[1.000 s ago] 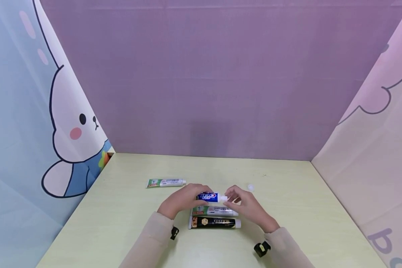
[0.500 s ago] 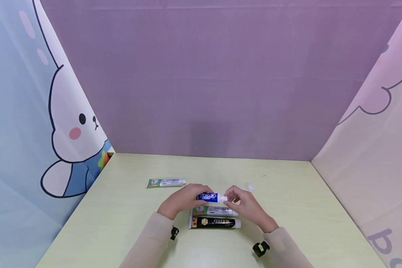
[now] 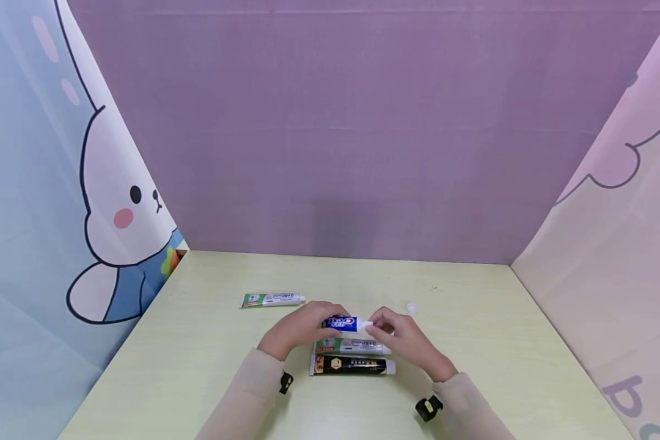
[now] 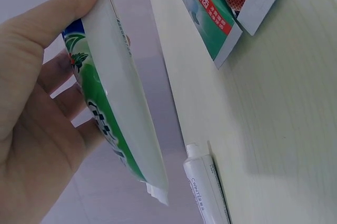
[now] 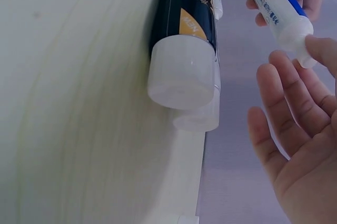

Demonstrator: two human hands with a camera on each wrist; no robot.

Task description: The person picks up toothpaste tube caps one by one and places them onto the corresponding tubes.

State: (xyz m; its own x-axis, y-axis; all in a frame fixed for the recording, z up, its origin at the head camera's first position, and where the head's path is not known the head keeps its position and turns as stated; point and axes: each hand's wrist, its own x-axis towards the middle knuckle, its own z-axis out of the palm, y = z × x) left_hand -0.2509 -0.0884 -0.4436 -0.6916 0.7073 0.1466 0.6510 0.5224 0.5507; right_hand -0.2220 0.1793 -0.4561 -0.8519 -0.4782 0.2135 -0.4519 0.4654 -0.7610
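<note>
Reaching in from the near side of the table (image 3: 500,366), two pale sleeves (image 3: 247,391) end with small black devices (image 3: 429,408) at the wrists. Nearest of the tubes lies the black tube (image 3: 357,366), and just beyond it, alongside, the green-and-white tube (image 3: 363,347); neither has moved over the last second.

Over these, the left hand (image 3: 305,325) holds the blue-and-white tube (image 3: 342,324) by its body, thumb on one side and fingers on the other, steady in the same spot. The change is at its white tip: the right hand (image 3: 409,342) has shifted slightly, its fingertips now covering more of that end. Thumb and forefinger pinch the tip, while the other three fingers are spread, loosely bent. Whether they grip a small cap or the bare nozzle cannot be told. The shift suggests fine fingertip work there, with the left hand as the anchor.

Farther off, a small white round piece (image 3: 412,308) and a second green-and-white tube (image 3: 273,299) stay put before the purple backdrop (image 3: 346,134).
</note>
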